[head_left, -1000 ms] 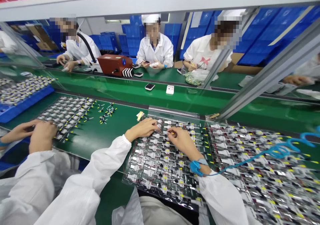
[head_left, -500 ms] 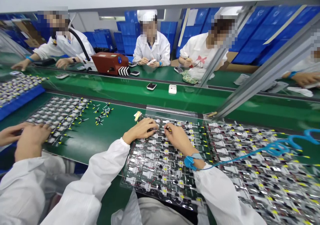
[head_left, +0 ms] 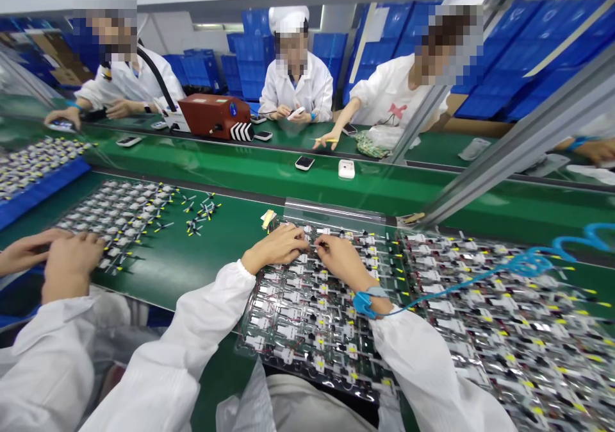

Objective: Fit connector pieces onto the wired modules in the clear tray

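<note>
My left hand (head_left: pixel 281 245) and my right hand (head_left: pixel 339 260) meet over the far rows of a clear plastic tray (head_left: pixel 336 381). Thumb and fingers are pinched together on both; whatever small piece lies between them is hidden by the fingertips. Rows of small white components (head_left: pixel 288 302) fill the tray, with thin wires, black bits and yellow tips. Around my right wrist is a blue wrist strap (head_left: pixel 365 302), its coiled blue cord (head_left: pixel 528 263) running off to the right across more such parts (head_left: pixel 523 329).
At left, a co-worker's hands (head_left: pixel 72 259) work at another tray of white parts (head_left: pixel 125 211), near loose yellow-tipped pieces (head_left: pixel 204 211). Beyond a clear partition stand a red-brown machine (head_left: pixel 216 116) and several seated people. A metal post (head_left: pixel 519 124) slants down at right. White devices (head_left: pixel 346 168) lie behind the partition.
My fingertips have drawn slightly nearer each other over the same spot. Across the partition, one person's arm has reached out toward the white devices; the person at far left now grasps a device.
</note>
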Motion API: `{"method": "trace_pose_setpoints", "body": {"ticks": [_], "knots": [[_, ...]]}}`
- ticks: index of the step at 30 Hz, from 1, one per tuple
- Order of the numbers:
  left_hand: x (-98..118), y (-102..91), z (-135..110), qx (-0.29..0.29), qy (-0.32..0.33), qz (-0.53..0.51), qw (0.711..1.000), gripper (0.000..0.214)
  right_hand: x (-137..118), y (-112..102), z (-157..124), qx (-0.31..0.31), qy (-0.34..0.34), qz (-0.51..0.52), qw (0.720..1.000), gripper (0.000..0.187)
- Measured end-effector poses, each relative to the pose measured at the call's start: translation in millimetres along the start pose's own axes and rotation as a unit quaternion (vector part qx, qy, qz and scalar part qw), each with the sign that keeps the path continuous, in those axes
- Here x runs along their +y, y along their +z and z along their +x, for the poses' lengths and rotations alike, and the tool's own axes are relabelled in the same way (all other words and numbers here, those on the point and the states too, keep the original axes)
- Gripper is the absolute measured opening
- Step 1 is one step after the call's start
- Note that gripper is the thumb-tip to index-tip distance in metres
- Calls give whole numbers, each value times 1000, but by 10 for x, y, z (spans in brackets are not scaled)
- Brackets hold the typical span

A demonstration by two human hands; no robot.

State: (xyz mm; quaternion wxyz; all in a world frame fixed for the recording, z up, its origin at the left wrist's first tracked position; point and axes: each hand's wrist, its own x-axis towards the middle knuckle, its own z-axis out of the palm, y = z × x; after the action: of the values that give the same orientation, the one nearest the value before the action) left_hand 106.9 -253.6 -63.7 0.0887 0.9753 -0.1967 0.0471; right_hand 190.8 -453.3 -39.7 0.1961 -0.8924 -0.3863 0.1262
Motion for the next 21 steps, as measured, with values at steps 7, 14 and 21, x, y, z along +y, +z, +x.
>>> {"method": "trace_pose_setpoints", "body": {"ticks": [7,14,21], "knots": [[-41,62,-7,38,-10,-52,998,20,15,-16,17,7,9,-3,1000,18],[-92,35,-40,56,-1,-116,992,22,7,33,76,-9,6,-1,1000,12],[-95,75,-36,59,-4,-122,991,18,11,88,108,-12,-8,-1,1000,15]]}}
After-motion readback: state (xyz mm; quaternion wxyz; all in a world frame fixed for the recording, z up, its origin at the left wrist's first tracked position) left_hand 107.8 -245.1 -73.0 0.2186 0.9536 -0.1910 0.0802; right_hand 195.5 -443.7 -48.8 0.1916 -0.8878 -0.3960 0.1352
